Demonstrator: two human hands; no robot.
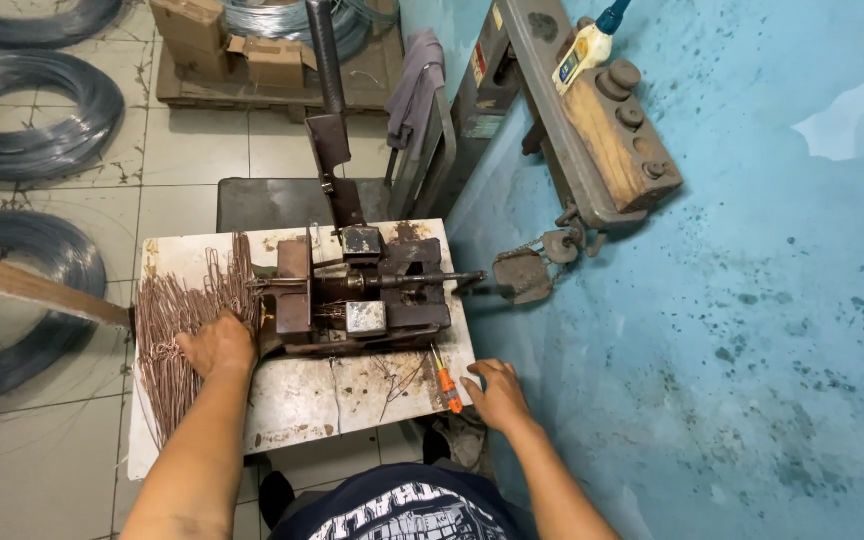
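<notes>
While the left hand (pixel 217 345) rests palm down, fingers curled loosely, on a heap of thin copper-brown bent wires (pixel 177 320), the right hand (pixel 497 393) lies flat with fingers spread slightly at the near right corner of the surface (pixel 302 400). The wires are slender, rust-toned lengths, many bent into narrow loops, lying roughly parallel and running from the far left part of the surface down past its near left edge. The left hand sits on the right margin of this heap, touching it, just beside the left end of a rusty metal bending jig (pixel 362 295); whether the fingers pinch any single wire cannot be told. The left forearm reaches forward and slightly inward from the lower left. The right forearm comes in from the lower right, and its hand grips nothing; its fingertips lie just beside an orange-handled screwdriver (pixel 445 385) that lies on the surface pointing away from the person. A few loose wire offcuts (pixel 397 380) lie between the two hands. The jig occupies the middle of the worn white surface, with a horizontal rod (pixel 432 280) projecting right and a long upright lever (pixel 327 60) rising from its far side. Dark coils of wire (pixel 32 120) lie on the tiled floor (pixel 202 150) to the left; a blue-painted floor (pixel 752 300) lies to the right.
</notes>
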